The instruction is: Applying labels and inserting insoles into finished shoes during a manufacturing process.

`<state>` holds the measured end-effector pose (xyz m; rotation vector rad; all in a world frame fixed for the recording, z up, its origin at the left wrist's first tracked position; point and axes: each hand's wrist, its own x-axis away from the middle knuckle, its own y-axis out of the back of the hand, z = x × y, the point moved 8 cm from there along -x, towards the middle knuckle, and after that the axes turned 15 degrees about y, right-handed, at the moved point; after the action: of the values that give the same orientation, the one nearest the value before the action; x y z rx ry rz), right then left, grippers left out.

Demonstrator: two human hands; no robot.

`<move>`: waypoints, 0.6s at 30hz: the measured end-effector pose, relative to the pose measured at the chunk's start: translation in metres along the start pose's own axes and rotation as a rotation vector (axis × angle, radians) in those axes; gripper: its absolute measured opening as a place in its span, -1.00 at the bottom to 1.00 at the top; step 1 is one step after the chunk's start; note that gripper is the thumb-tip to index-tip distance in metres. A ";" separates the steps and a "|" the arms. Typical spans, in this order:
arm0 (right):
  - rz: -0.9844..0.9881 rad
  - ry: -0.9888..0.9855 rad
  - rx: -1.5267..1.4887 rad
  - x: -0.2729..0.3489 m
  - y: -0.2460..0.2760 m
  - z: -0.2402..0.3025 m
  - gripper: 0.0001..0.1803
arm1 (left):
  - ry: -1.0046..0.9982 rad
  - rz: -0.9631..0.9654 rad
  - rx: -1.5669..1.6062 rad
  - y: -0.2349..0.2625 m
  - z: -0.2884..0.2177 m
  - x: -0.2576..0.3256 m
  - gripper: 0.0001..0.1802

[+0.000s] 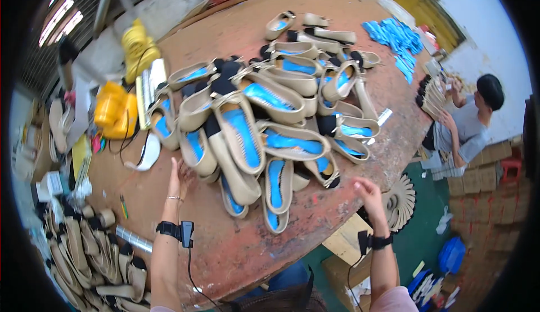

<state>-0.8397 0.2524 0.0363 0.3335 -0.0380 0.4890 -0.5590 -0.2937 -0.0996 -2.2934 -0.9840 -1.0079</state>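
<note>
A large heap of beige flat shoes (239, 137) with black toes and blue insoles covers the middle of the worktable (236, 261). My left hand (178, 178) is at the heap's near left side, fingers stretched out, close to a shoe's heel; whether it touches the shoe I cannot tell. Near the table's right edge is my right hand (369, 192), its fingers loosely bent and apart, holding nothing. Between the hands, several shoes (277, 185) lie at the near end of the heap. Both wrists wear black straps with cables.
More beige shoes (84, 256) are piled at the lower left. Yellow shoe lasts (115, 109), a white curved piece (147, 153) and a cutter (124, 206) lie on the left. Blue cloth (396, 42) sits at the far right. A co-worker (469, 123) handles shoes beyond the right edge.
</note>
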 end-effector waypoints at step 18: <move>-0.095 -0.103 -0.237 -0.454 0.172 -0.130 -0.13 | -0.691 -0.185 -1.266 -0.363 -0.386 -0.031 -0.49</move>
<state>-1.3263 0.2305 -0.0862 0.1272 -0.1784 0.3683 -1.0207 -0.3154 0.1613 -3.8421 -0.8998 -1.0828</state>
